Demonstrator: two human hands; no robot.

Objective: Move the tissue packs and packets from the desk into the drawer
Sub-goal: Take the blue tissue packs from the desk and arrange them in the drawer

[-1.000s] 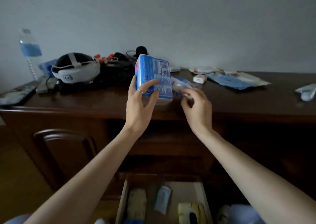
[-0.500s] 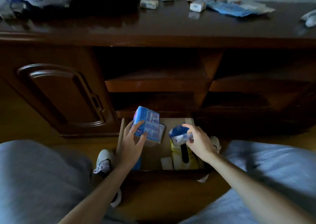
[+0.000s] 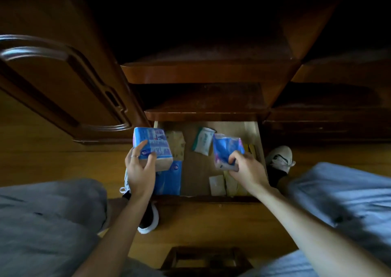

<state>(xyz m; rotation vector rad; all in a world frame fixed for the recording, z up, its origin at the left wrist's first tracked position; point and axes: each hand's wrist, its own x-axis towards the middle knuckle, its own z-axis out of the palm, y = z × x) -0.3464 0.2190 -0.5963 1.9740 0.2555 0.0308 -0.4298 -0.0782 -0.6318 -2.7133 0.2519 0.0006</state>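
Note:
My left hand (image 3: 138,171) grips a thick blue tissue pack (image 3: 151,145) above the left side of the open drawer (image 3: 254,133). My right hand (image 3: 246,171) holds a smaller, crumpled blue packet (image 3: 226,147) over the drawer's right side. Inside the drawer lie another blue tissue pack (image 3: 169,178), a tan pack (image 3: 176,144), a white-and-green packet (image 3: 203,140), a small white packet (image 3: 216,184) and yellowish items (image 3: 251,148) partly hidden under my right hand. The desk top is out of view.
The drawer is the lowest one of a dark wooden desk, under two open shelves (image 3: 203,73). A cabinet door (image 3: 63,82) stands to the left. My grey-trousered knees (image 3: 48,217) and white shoes (image 3: 279,158) flank the drawer on the wooden floor.
Both hands came down from the desk top to the drawer with the blue pack and the blue packet. The view tilted down, so the desk top has left the frame.

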